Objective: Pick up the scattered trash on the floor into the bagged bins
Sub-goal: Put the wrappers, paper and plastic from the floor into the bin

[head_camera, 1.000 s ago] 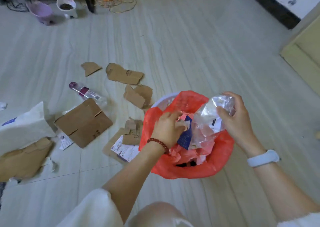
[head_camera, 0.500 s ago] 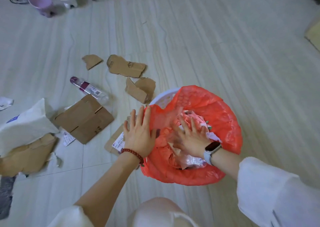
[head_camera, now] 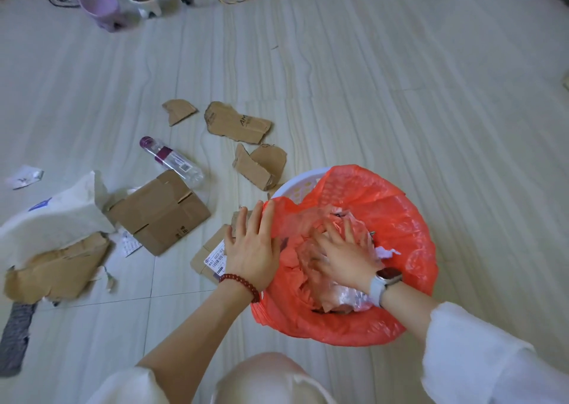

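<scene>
Right hand (head_camera: 341, 253) flat, fingers spread, pressing trash (head_camera: 335, 293) down inside the red bag (head_camera: 400, 219) lining the bin (head_camera: 295, 182); left hand (head_camera: 251, 249) flat, fingers straight, on the bag's left rim; cardboard (head_camera: 237, 122), bottle (head_camera: 174, 160), box (head_camera: 160, 211) lie scattered on floor (head_camera: 400, 80) left of bin.
</scene>
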`<state>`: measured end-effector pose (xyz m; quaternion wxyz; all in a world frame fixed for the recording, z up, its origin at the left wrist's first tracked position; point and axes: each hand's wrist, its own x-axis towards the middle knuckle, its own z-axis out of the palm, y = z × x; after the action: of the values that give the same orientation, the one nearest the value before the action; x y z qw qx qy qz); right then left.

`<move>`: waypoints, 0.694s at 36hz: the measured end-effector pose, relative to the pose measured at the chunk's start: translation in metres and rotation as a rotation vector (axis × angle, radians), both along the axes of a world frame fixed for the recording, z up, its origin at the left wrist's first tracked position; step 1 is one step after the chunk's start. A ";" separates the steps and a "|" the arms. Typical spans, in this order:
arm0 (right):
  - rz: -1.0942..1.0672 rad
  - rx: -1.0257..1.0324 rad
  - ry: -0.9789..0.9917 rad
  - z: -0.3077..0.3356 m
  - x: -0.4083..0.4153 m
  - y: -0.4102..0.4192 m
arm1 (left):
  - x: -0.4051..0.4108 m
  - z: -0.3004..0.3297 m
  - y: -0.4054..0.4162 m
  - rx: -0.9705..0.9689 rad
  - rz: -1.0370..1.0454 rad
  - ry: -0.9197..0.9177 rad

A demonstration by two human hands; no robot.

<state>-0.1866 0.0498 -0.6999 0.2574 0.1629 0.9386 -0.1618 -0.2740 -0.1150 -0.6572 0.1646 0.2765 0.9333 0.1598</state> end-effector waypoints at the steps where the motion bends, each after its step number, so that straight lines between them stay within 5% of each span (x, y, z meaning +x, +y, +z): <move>1: -0.006 0.019 0.040 0.008 0.004 0.000 | -0.001 0.002 0.000 -0.005 -0.008 -0.005; 14: 0.091 -0.007 0.629 0.069 0.027 -0.018 | -0.026 0.041 0.003 0.108 0.040 -0.038; 25: 0.373 0.082 0.006 0.013 0.014 -0.020 | -0.022 0.016 -0.026 0.169 0.040 -0.177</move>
<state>-0.1723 0.0296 -0.6872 0.2733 -0.0038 0.9591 -0.0734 -0.2958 -0.1412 -0.6416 0.2192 0.2553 0.9037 0.2648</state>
